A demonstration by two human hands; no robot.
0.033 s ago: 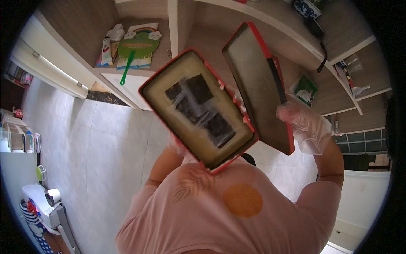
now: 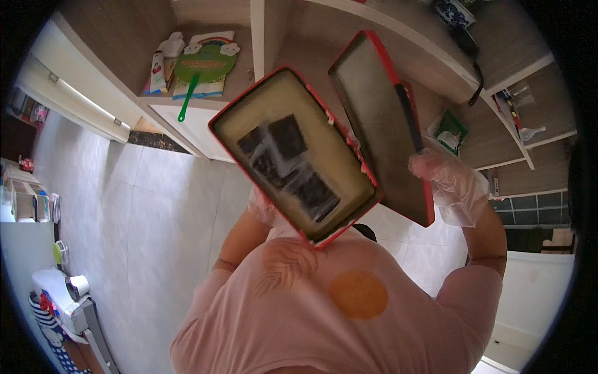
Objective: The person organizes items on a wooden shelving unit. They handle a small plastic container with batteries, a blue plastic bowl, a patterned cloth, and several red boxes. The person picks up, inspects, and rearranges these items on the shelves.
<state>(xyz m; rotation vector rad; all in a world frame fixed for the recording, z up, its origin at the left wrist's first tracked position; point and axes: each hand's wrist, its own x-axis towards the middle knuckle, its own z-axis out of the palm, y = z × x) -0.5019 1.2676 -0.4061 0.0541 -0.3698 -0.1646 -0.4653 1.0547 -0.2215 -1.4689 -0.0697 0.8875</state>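
Observation:
A red rectangular tin (image 2: 293, 153) is held up, open side facing me, with dark packets in clear wrap (image 2: 289, 165) lying inside. My left hand (image 2: 260, 209), in a clear plastic glove, supports the tin from below and is mostly hidden behind it. My right hand (image 2: 451, 184), also gloved, grips the lower right edge of the tin's red lid (image 2: 380, 118). The lid is tilted, with its pale inner side showing, and sits just right of the tin. My pink shirt (image 2: 349, 305) fills the lower part of the view.
Wooden shelves (image 2: 261, 37) stand behind the tin. On them lie a round green fan with a green handle (image 2: 202, 65), booklets, and a green packet (image 2: 450, 131). A dark cable (image 2: 476, 78) hangs at the right. Pale floor tiles (image 2: 137, 206) spread to the left, by a white cabinet (image 2: 75, 93).

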